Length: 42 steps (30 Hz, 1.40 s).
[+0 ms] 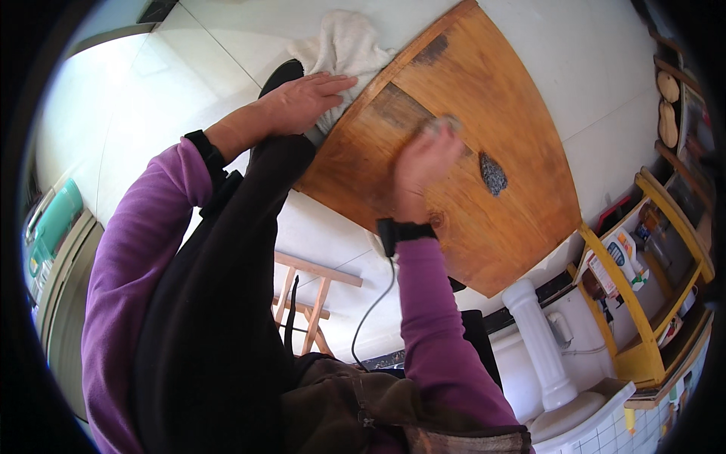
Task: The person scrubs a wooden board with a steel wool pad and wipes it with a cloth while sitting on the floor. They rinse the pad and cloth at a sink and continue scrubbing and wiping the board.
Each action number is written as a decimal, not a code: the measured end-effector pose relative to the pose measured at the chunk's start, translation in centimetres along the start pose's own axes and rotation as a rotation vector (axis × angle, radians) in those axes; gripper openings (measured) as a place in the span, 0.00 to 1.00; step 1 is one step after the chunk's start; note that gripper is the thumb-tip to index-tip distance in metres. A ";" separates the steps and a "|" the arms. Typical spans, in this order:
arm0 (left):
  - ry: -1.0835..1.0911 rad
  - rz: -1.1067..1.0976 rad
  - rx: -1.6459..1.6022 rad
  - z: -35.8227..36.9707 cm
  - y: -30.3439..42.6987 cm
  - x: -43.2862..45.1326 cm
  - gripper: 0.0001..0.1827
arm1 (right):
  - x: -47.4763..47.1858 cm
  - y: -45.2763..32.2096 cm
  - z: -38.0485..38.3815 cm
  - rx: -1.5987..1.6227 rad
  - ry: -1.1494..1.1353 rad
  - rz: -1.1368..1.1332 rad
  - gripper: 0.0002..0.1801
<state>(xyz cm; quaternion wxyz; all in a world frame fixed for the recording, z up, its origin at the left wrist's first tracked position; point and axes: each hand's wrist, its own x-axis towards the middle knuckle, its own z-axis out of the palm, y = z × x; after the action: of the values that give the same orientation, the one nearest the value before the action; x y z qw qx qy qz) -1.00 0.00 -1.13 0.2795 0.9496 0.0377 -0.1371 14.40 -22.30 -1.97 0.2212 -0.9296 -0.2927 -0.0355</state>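
A wooden board [510,113] with a brown finish and several dark worn patches lies tilted before me. My right hand [428,162], blurred by motion, is on its face with a small pale grey pad [448,122] at the fingertips; the blur hides what the pad is made of. To the right of that hand, a speckled dark grey scouring pad [492,174] rests on the wood. My left hand [303,102] lies flat beside the board's left edge, its fingers on a crumpled white towel [346,45], gripping nothing.
Light tiles [170,96] cover the floor. A white pedestal washbasin [539,346] lies near the lower right, beside a yellow wooden shelf [641,318] with bottles. Below the board is a small wooden stool [312,289]. A cable [368,312] runs from my right wrist strap.
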 end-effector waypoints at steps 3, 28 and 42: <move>-0.016 -0.017 -0.028 -0.3 0.1 0.0 0.18 | -0.6 -4.8 2.8 0.212 -0.236 -0.094 0.18; 0.116 -0.323 -0.152 -23.5 7.5 -13.2 0.20 | -9.8 9.8 -23.3 2.089 -0.428 0.985 0.29; 0.257 0.234 -0.371 -32.1 43.2 -7.0 0.20 | -0.5 -0.7 -47.8 1.803 -0.545 0.285 0.29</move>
<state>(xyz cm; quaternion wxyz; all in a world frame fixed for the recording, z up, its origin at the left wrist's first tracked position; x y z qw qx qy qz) 6.31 -18.94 49.18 0.4559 0.8895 -0.0126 0.0275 16.64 -42.65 41.19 0.7811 -0.4123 -0.1354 0.4488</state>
